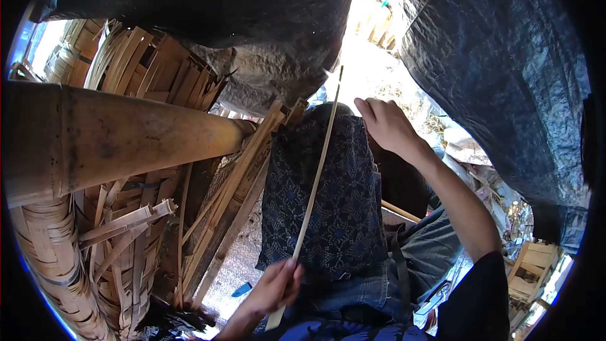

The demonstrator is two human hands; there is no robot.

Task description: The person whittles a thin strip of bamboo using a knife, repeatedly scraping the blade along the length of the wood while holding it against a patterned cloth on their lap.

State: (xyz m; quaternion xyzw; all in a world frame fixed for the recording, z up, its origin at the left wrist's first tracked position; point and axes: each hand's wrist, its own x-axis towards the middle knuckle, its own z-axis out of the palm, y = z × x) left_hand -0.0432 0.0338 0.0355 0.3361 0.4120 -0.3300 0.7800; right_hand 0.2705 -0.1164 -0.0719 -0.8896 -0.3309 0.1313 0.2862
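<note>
A long, thin bamboo strip [317,180] slants up across my lap, its dark tip at the far end and its pale butt end by my waist. My left hand [276,286] is closed round the strip near its lower end. Beyond my knee, to the right of the strip and apart from it, is my right hand [386,124]. Its fingers are curled under with the thumb on top; what they hold, if anything, is hidden. A dark blue patterned cloth [322,208] covers my thigh beneath the strip.
A thick bamboo pole [139,137] juts in from the left, above wooden slats [237,173]. Woven bamboo baskets [50,240] stand at the left. Dark plastic sheeting [499,57] hangs overhead and to the right. A small wooden crate [533,268] is at the lower right.
</note>
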